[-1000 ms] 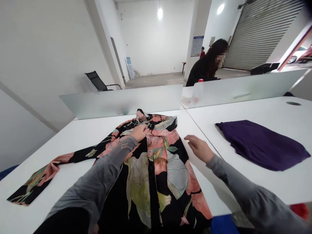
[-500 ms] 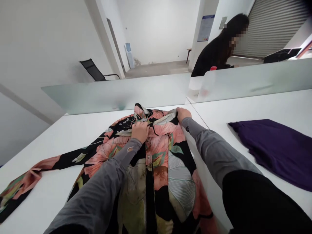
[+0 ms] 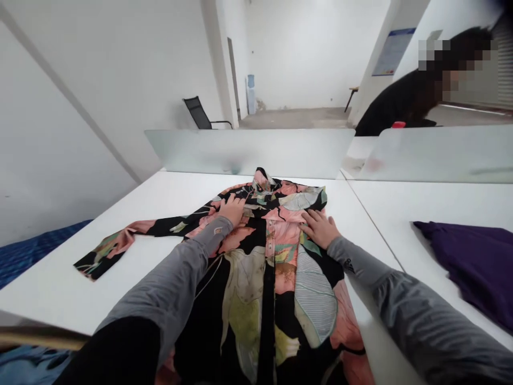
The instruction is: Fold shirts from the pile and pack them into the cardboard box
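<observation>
A long-sleeved floral shirt in black, pink and green lies front up, its buttoned placket running down the middle and its collar at the far end. One sleeve stretches out to the left. The other sleeve is folded across the upper chest. My left hand rests on the chest near the collar, fingers extended over the cloth. On the right side, my right hand lies flat with fingers spread, touching the lower edge of the folded sleeve.
The white table ends at a frosted divider. Folded purple cloth lies to the right, beyond a table seam. Past the divider are a person in black and a black chair. Blue fabric shows at left.
My right hand has let go of the folded sleeve's right end and moved down, its fingers now spread. My left hand's fingers have loosened. The view has shifted left.
</observation>
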Demonstrator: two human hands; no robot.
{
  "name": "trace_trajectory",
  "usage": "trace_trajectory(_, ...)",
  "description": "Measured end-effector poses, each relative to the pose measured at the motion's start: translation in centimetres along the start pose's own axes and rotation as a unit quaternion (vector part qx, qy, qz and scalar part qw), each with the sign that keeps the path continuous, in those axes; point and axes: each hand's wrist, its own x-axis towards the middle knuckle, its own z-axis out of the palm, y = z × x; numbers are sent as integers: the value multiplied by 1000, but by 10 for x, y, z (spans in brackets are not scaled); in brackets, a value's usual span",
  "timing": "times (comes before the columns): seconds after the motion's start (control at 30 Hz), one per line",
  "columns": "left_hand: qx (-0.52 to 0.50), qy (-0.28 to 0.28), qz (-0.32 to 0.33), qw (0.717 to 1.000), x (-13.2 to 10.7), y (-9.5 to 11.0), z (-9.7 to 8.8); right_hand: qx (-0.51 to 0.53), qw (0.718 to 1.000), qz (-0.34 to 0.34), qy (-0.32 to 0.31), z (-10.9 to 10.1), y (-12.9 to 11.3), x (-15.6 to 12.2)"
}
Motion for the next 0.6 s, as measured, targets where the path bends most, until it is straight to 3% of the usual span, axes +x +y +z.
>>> trace_trajectory(0.13,-25,-11,-45,999,16,-24,-2,-27,999,2,-47,10,1,-6)
trace_trajectory(0.33,-92,-2,-65,994,40,-24,-1,-19,993,-3,-116,-10,15,15)
trace_trajectory(0.47,-127,35,-57,990,36,-23,-7,-30,993,-26,-115,-12,18,25)
trace_trajectory(0.6,-131,75,-19,988,20,-29,-26,-24,995,41,-90,-6,18,34)
